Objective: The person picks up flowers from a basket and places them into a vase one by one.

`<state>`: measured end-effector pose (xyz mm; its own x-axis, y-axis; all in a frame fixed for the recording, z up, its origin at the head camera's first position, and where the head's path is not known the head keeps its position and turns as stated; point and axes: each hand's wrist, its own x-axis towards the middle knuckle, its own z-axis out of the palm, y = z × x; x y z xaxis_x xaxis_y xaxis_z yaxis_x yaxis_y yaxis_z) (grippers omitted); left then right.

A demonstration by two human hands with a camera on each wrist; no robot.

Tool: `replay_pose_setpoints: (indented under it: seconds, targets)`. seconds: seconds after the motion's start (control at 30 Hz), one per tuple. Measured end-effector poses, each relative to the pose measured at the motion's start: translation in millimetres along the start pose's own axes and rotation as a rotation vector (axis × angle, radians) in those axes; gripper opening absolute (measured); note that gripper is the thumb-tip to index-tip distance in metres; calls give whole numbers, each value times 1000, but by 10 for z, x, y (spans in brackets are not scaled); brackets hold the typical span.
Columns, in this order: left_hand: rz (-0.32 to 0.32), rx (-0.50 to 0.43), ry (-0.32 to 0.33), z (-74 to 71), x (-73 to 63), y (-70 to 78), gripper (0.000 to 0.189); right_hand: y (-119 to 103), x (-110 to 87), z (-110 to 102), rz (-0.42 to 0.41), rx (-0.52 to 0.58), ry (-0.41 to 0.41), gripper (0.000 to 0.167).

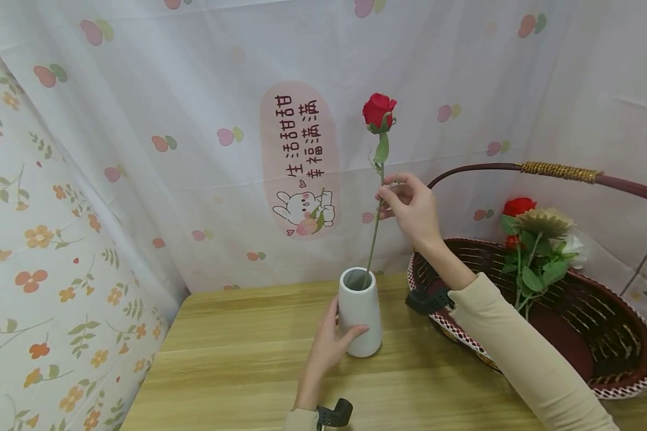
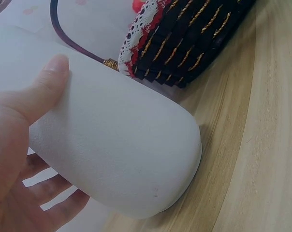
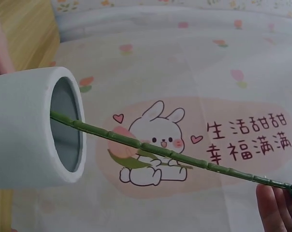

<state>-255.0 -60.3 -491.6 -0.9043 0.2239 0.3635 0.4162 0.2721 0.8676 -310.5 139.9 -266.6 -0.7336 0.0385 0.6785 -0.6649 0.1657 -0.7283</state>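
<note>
A white vase (image 1: 360,317) stands upright on the wooden table. My left hand (image 1: 327,341) grips its left side, thumb across the front; the left wrist view shows the thumb (image 2: 51,79) on the vase wall (image 2: 122,140) and fingers round the far side. Above the vase, my right hand (image 1: 410,206) pinches the stem of a red rose (image 1: 379,112) between thumb and fingers. The stem's lower end is inside the vase mouth, as the right wrist view shows with the green stem (image 3: 151,147) passing the vase rim (image 3: 49,79). How deep it reaches is hidden.
To the right stands a dark woven basket (image 1: 463,254) with lace trim and a tall arched handle (image 1: 474,169). Several flowers (image 1: 541,251) lie in it, red, beige and white. A printed curtain (image 1: 221,78) hangs behind the wooden table (image 1: 237,347); a floral cloth (image 1: 48,269) covers the left.
</note>
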Motion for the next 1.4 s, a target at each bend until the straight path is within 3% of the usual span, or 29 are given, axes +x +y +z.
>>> replay_pose_setpoints:
  seconds: [0.23,0.67,1.4]
  targets:
    - [1,8,2,3,-5,-6,79,32,-45,48,35,-11,-19,26]
    - [11,18,2,0,-7,-15,80,112,-149,138,87,-127,-101,26]
    - [31,34,2,-6,10,-9,79,276,-321,226,75,-221,-162,22]
